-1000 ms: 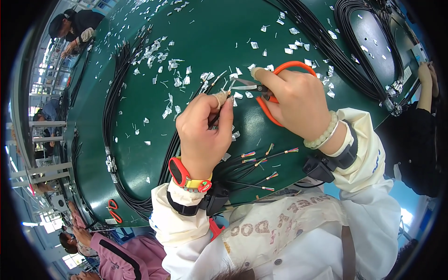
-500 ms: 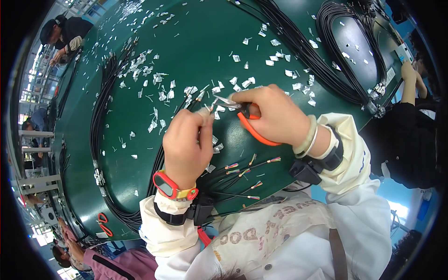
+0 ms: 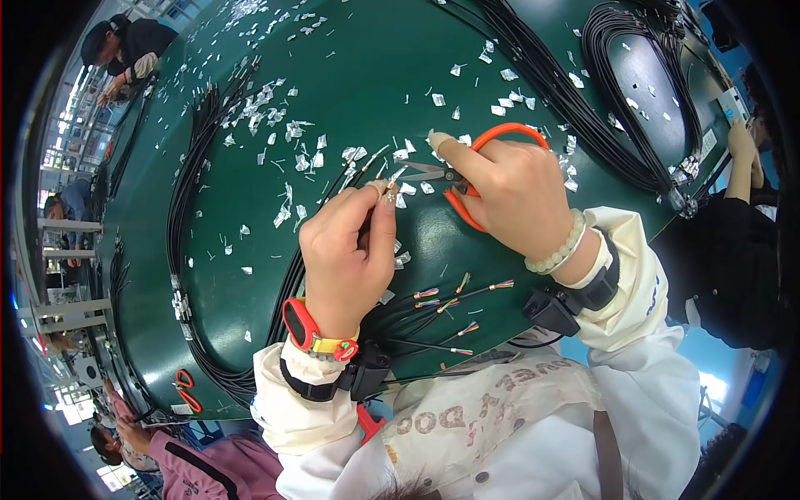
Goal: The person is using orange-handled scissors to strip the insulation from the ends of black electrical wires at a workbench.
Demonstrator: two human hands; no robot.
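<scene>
Between thumb and fingertips, my left hand (image 3: 348, 250) pinches the end of a black cable, its silvery stripped tip (image 3: 398, 177) poking out past the fingers. My right hand (image 3: 518, 193) grips a pair of scissors with orange handles (image 3: 510, 130). Their metal blades (image 3: 427, 172) are parted and point left, close beside that cable tip. Other cable ends (image 3: 367, 160) with silvery tips lie just behind my left hand. Nearer to me, several black cables (image 3: 425, 313) end in fanned-out coloured wires (image 3: 502, 284).
Foil scraps (image 3: 250, 108) litter the green table (image 3: 225, 300). Black cable bundles lie at left (image 3: 179, 200) and far right (image 3: 575, 108). A second pair of orange-handled scissors (image 3: 188, 390) rests by the near left edge. Co-workers (image 3: 129, 50) sit around the table.
The scissors have turned in my right hand, one orange handle now sticking up behind the fingers. My left hand has shifted slightly right, still pinching the cable. The view has moved slightly.
</scene>
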